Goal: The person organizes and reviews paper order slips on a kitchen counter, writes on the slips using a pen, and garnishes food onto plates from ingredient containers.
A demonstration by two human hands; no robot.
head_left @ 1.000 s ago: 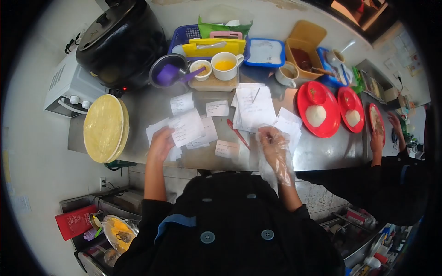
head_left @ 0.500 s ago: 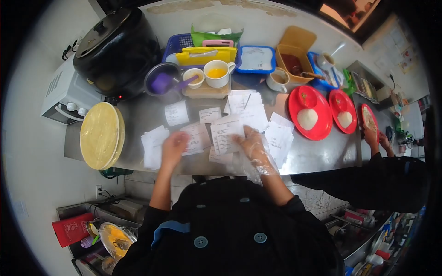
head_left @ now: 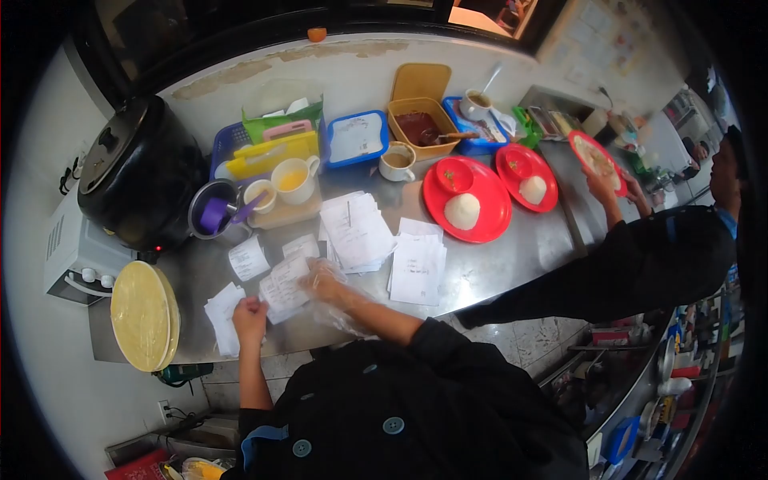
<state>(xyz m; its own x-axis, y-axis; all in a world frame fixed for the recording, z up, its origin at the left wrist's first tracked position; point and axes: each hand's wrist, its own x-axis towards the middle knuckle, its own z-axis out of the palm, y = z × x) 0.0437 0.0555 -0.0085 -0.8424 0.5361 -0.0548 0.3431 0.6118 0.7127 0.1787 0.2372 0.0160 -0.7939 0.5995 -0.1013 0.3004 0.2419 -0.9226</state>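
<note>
Paper slips with writing lie on the steel counter. My left hand (head_left: 250, 318), bare, has its fingers pressed together at the edge of a left pile of slips (head_left: 224, 320). My right hand (head_left: 322, 282), in a clear plastic glove, touches the right side of some overlapping slips (head_left: 284, 290); its fingertips are partly hidden. A single slip (head_left: 249, 258) lies above the left pile. A thicker stack of papers (head_left: 356, 232) is up and to the right of my right hand, and another stack (head_left: 418, 268) lies farther right.
Two red plates (head_left: 480, 216) hold rice mounds and small bowls. Cups (head_left: 398, 162), a sauce container (head_left: 416, 128) and a blue tray (head_left: 358, 140) stand behind. At left are a black cooker (head_left: 140, 176) and wrapped yellow plates (head_left: 144, 316). A co-worker (head_left: 664, 256) holds a red plate at right.
The view has swung to the right. My right hand has moved left with the slips, towards my left hand. The co-worker has lifted the red plate.
</note>
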